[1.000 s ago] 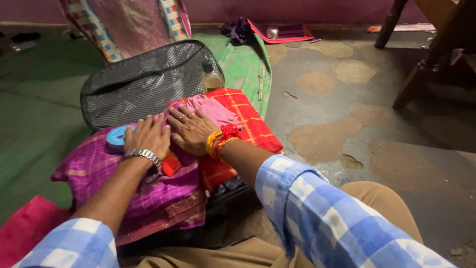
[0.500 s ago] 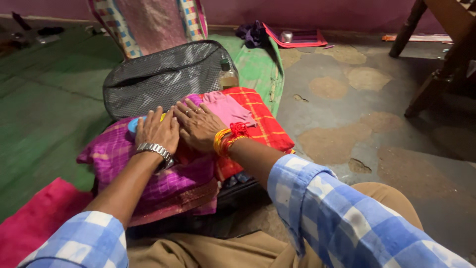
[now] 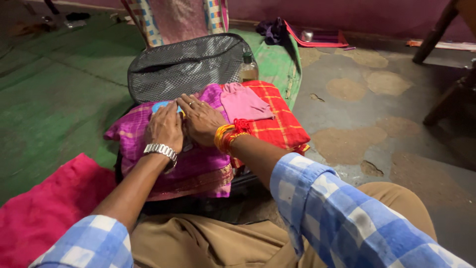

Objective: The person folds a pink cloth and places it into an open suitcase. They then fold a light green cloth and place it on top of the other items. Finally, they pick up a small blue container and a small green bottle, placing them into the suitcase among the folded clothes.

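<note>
**Two hands press on folded cloth in an open bag**

A soft pink-red cloth [image 3: 44, 208] lies flat on the green floor mat [image 3: 59, 94] at the far left. Next comes a shiny purple cloth [image 3: 198, 166] with thin checks and a gold edge, folded thick like a pillow. The left hand [image 3: 165, 129], with a metal watch [image 3: 160, 151] on the wrist, lies flat and open on this purple cloth. Its fingertips touch a small round blue tin [image 3: 161, 105]. The right hand [image 3: 202, 119] lies flat beside it, fingers spread, holding nothing. It wears orange bangles [image 3: 224, 138] and a red thread. To the right sit a smooth pink cloth [image 3: 244, 101] and a red checked cloth [image 3: 277, 121]. Behind them stands the grey bag lid [image 3: 186, 67] with tiny dots, and a small bottle [image 3: 248, 68].
</note>
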